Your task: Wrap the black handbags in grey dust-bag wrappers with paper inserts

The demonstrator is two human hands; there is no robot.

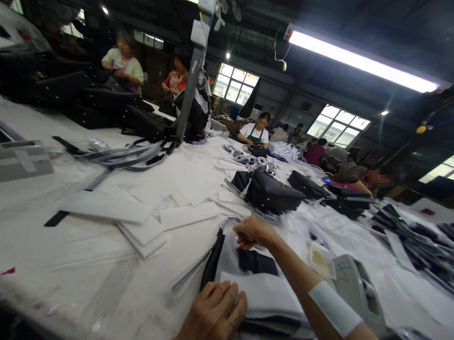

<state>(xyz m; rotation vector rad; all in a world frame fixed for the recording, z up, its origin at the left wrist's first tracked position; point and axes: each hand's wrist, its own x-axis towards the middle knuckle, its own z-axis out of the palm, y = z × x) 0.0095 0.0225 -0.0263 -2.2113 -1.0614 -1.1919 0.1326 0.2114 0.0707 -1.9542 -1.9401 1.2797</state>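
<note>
A partly made black bag [212,262] with white lining sheet [261,290] lies in front of me at the table's near side. My left hand [217,312] rests on the left edge of that white sheet, fingers laid out over it. Above the bag's far part, my right hand [253,232] is closed, its fingertips curled down; what they grip is hidden. Beside its knuckles curves a grey wrapped strap [229,220]. A thin grey strip [190,271] sticks out to the bag's left. A pale patch [335,309] is on my right forearm.
White sheets [139,235] lie scattered left of the bag. Black bags [273,190] stand beyond it. A grey tape dispenser [357,290] and a small tray [321,259] are at right. Straps [135,154] lie near a metal post [192,85]. Several people work farther off.
</note>
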